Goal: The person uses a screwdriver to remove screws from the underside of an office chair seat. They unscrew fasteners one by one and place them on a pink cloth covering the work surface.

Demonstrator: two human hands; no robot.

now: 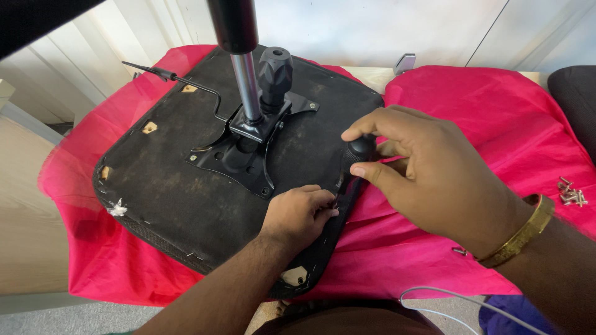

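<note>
An upturned black chair seat (167,180) lies on a red cloth (496,118), underside up. A black metal mechanism plate (248,146) with a chrome gas cylinder (247,87) and a black knob (275,71) is fixed at its middle. My right hand (428,174) grips a round black knob (361,147) at the seat's right edge between thumb and fingers. My left hand (299,211) rests on the seat edge just below it, fingers pinched on something small that I cannot make out.
Several loose silver screws (571,195) lie on the cloth at the right, and one more (459,250) sits near my right wrist. A thin black lever (171,77) sticks out to the upper left. A white cable (447,298) loops below the table edge.
</note>
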